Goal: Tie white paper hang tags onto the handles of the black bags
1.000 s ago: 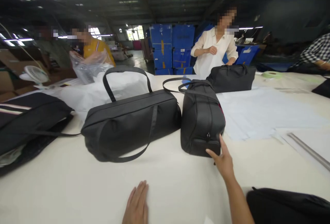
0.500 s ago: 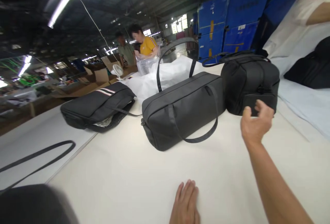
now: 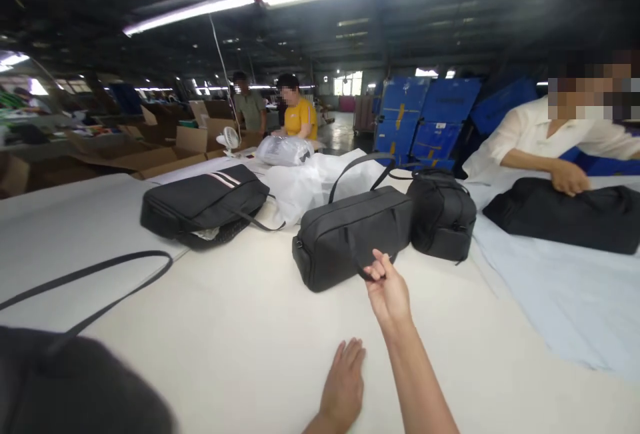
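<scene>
Black strap [image 3: 354,257] of the long duffel bag [image 3: 345,234] is pinched in the closed fingers of my right hand [image 3: 387,287], my left hand [image 3: 344,384] lies open and flat on the table [image 3: 225,334], where the bag sits, not lifted yet.

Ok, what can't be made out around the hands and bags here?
Head view:
- Far side of the long bag: turned away from the camera.
- Part of the strap under the right hand: covered by the fingers.
- The dark thing bottom left: blurred, cut off by the frame edge.
- Arm behind the left hand: cut off by the bottom edge.
</scene>
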### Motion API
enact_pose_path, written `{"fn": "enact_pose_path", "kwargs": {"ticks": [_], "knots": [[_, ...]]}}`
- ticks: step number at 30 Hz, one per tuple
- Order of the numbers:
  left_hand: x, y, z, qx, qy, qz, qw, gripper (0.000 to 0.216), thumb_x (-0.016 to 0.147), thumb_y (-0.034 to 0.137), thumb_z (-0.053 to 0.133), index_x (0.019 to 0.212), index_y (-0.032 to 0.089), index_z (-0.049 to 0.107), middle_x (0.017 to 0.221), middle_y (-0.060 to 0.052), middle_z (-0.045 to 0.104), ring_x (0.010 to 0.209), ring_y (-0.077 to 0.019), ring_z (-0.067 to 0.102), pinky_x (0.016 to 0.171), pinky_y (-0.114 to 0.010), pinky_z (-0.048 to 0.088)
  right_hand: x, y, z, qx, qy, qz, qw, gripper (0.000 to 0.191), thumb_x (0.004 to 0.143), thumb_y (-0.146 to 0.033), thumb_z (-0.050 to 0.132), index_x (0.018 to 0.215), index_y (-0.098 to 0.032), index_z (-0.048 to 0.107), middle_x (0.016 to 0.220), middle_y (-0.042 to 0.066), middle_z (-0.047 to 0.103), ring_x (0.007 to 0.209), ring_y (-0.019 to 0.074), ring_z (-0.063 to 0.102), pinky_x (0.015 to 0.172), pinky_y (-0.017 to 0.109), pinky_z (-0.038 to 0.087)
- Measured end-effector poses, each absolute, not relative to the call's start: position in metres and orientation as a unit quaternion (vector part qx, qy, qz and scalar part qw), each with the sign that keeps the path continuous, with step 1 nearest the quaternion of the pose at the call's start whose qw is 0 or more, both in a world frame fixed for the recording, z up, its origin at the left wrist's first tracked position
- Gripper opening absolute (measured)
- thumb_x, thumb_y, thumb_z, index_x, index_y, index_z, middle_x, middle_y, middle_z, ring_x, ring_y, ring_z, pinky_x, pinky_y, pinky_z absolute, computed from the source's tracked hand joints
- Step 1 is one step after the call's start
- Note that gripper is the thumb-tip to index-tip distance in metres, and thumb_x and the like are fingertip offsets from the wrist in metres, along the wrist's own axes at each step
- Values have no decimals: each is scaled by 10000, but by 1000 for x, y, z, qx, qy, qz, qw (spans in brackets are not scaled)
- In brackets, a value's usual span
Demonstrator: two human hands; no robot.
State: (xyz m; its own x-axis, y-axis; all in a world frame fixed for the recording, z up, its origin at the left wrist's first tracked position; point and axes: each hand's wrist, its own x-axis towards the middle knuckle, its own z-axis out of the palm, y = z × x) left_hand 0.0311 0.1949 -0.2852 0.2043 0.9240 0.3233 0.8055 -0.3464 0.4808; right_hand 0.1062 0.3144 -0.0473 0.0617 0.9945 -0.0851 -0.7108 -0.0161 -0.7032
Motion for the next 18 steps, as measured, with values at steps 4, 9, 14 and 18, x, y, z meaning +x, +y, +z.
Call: {"fn": "enact_pose_path", "kwargs": {"ticks": [4,9,14,18], "knots": [[8,149,-287,624,653,379,199,527,774,38,357,1221,206,578,1295,-109,614,1221,-227,567,1058,-454,471,130,264,8,-442,-384,580,567,391,772,-469,655,960,-128,622,497,-126,268,423,58,249,421,213,328],[-43,116,-222,408,749,503,140,611,848,334,501,1389,98,342,1376,-227,475,1295,-322,478,1043,-488,452,151,202,41,-535,-571,453,427,303,782,-474,573,816,-184,653,501,-55,417,443,112,380,433,241,295],[-88,145,-57,605,648,455,89,1045,614,391,796,1473,174,242,1540,-184,264,1447,-330,194,1177,-510,203,161,122,50,-499,-712,319,376,314,779,-468,536,589,-232,617,604,43,599,660,221,580,624,310,418],[-82,143,8,786,524,266,190,1059,493,421,871,1425,228,407,1514,-173,343,1427,-387,223,1160,-561,168,197,53,48,-536,-648,383,381,296,765,-484,562,786,-221,696,527,-8,519,521,179,514,493,280,377]]}}
